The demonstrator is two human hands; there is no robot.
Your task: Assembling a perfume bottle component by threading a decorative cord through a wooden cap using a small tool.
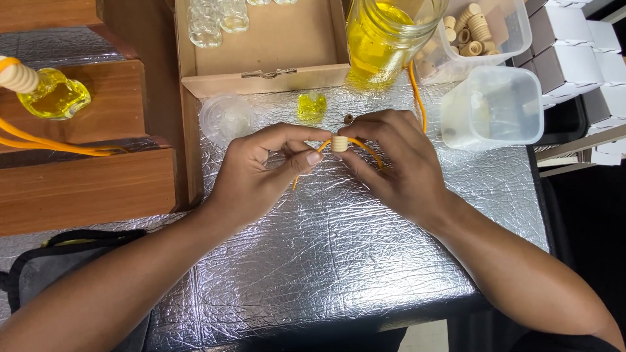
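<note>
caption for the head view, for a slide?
Both hands, left hand and right hand, hold a ribbed wooden cap on an orange cord above a foil-covered table.

Hands: two, left hand [261, 166] and right hand [398, 160]. Wooden cap [340, 143] on yellow cord [368, 150]: one. Small filled yellow bottles: two [312, 107], [55, 94]. Large glass jar [381, 39]: one. Clear plastic tubs: two [495, 107], [502, 26]. Cardboard tray [267, 72]: one.

The right hand [398, 163] hides part of the orange cord [365, 148]; the large jar [385, 32] and cardboard box [261, 45] are cut off by the top edge.
</note>
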